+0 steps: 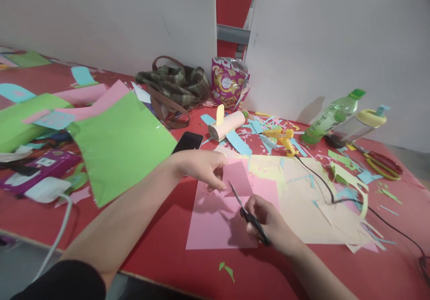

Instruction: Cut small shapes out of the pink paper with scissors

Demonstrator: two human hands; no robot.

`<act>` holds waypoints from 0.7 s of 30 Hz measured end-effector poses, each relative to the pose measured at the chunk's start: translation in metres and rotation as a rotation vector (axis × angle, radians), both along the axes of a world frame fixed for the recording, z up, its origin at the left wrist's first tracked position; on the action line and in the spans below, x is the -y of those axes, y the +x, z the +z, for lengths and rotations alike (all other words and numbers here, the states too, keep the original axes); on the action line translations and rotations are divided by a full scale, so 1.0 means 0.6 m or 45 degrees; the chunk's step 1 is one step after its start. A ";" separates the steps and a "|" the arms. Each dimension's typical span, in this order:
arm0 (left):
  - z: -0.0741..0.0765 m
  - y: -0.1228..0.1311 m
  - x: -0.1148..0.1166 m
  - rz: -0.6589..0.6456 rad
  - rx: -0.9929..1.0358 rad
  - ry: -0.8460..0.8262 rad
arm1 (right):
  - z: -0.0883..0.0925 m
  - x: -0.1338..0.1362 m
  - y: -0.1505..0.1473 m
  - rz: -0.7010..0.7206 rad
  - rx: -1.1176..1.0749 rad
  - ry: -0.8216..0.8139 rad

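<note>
A small pink paper piece (238,177) is pinched at its left edge between the fingers of my left hand (204,169). My right hand (267,221) grips the black handles of a pair of scissors (252,224). The scissor blades point up and left, beside the lower part of the pink piece; whether they touch it, I cannot tell. Beneath both hands lies a larger pink sheet (211,228). To its right is a cream sheet (302,219) with paper scraps on it.
A black phone (188,142) lies behind my left forearm. Farther back are a paper-wrapped tube (230,124), a yellow glue gun (280,138) with a black cord and a green bottle (332,116). Green paper (124,143) covers the left. Red-handled scissors (384,162) lie far right.
</note>
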State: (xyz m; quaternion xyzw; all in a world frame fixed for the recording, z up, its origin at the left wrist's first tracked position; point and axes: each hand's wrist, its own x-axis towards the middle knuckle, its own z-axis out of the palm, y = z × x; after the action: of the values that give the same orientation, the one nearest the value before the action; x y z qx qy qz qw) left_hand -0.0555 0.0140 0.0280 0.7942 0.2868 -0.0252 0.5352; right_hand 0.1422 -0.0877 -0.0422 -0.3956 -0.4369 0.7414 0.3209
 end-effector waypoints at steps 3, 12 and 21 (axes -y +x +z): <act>0.002 0.000 -0.003 -0.051 -0.033 -0.019 | -0.002 0.000 0.001 0.011 -0.014 -0.010; 0.007 -0.004 -0.004 -0.199 -0.144 0.061 | -0.002 0.001 0.004 0.099 0.035 -0.046; 0.002 0.000 -0.004 -0.256 -0.175 0.034 | -0.002 0.000 0.004 0.150 0.122 -0.042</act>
State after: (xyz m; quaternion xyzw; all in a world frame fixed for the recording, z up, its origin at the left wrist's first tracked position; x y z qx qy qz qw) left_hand -0.0554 0.0166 0.0290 0.8223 0.2422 -0.1294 0.4984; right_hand 0.1447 -0.0879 -0.0437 -0.4093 -0.4620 0.7463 0.2492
